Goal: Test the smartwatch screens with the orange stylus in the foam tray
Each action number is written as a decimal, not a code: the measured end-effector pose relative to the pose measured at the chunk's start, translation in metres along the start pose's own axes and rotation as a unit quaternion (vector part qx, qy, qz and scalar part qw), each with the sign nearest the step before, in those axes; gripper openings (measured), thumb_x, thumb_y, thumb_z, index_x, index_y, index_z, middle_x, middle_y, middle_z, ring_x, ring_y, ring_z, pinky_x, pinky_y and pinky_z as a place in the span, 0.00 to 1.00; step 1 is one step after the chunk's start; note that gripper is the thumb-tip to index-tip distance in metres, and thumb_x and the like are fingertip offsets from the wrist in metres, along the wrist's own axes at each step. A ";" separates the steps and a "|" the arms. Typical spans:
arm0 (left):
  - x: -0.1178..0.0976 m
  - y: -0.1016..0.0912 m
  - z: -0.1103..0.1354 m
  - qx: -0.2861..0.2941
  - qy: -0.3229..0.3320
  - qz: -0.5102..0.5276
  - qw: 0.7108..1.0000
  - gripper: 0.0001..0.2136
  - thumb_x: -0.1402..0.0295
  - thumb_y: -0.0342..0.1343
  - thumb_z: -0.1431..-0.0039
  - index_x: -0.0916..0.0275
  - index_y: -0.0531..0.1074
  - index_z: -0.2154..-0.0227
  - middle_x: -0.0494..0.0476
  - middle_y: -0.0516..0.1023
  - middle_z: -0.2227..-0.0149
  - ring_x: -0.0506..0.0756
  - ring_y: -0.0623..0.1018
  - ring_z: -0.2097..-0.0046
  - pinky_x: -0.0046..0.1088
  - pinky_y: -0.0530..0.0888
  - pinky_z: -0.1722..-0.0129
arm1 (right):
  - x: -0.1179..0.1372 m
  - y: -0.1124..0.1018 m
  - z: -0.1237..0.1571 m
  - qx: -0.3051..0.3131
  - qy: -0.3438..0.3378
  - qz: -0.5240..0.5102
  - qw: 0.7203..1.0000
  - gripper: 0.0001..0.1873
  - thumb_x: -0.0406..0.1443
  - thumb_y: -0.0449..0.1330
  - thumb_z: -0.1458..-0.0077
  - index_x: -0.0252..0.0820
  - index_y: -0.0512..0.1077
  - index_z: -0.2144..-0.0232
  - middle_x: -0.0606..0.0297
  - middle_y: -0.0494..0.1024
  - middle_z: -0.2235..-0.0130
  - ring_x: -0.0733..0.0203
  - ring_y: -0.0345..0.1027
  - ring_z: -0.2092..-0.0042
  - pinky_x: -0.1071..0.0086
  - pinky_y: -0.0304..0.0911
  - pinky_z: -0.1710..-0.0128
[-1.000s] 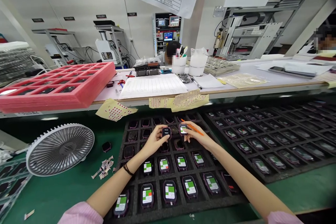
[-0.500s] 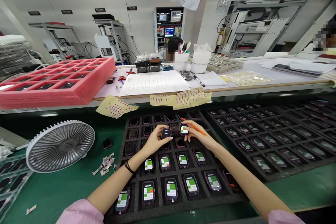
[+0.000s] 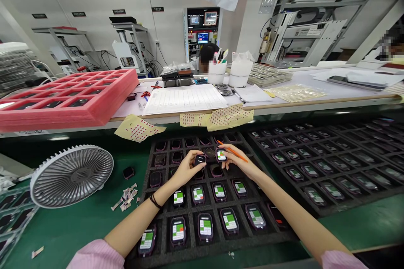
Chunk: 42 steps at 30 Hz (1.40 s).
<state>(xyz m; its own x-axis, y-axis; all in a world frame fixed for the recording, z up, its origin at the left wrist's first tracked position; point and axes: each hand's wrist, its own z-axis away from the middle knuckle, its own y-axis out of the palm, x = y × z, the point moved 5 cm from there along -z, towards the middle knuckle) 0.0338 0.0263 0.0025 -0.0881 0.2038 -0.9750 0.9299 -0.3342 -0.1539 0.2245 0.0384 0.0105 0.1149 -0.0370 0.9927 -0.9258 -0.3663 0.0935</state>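
My left hand [image 3: 186,169] grips a black smartwatch [image 3: 200,160] with a dark screen, above the far rows of a black foam tray [image 3: 195,254]. My right hand [image 3: 235,157] pinches a second smartwatch [image 3: 221,155] showing a green and white screen. An orange stylus [image 3: 234,154] lies between the fingers of that hand. Both hands hover close together over the tray, whose pockets hold several watches, many lit with green screens. Fingers hide parts of both held watches.
A second foam tray of watches [image 3: 322,212] lies to the right. On the left stand a grey fan [image 3: 72,176], a loose black watch [image 3: 128,172] and paper scraps [image 3: 124,197]. A pink foam tray [image 3: 63,113] and papers sit on the raised bench beyond, where a co-worker [image 3: 206,56] sits.
The whole view has shifted slightly as my head moved. Both hands stay close together over the tray, holding the same watches.
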 end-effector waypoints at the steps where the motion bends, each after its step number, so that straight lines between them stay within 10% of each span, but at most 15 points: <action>1: 0.001 0.000 0.000 -0.001 0.000 -0.008 1.000 0.17 0.64 0.59 0.47 0.61 0.63 0.56 0.57 0.72 0.58 0.53 0.73 0.58 0.29 0.70 0.60 | 0.000 0.000 0.000 0.000 0.002 -0.001 1.000 0.16 0.42 0.59 0.47 0.44 0.67 0.57 0.66 0.72 0.68 0.62 0.72 0.74 0.69 0.65 0.77; 42: 0.000 -0.007 0.001 -0.043 0.013 -0.117 0.992 0.15 0.65 0.55 0.45 0.60 0.63 0.55 0.55 0.69 0.56 0.54 0.70 0.56 0.29 0.67 0.57 | -0.005 0.001 -0.002 0.003 0.005 0.006 1.000 0.14 0.41 0.59 0.47 0.44 0.66 0.58 0.66 0.72 0.69 0.62 0.72 0.75 0.69 0.65 0.78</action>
<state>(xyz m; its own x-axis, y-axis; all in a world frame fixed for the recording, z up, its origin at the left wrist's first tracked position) 0.0266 0.0279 0.0035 -0.2969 0.2905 -0.9096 0.9120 -0.1962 -0.3603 0.2220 0.0396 0.0059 0.1006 -0.0322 0.9944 -0.9245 -0.3723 0.0815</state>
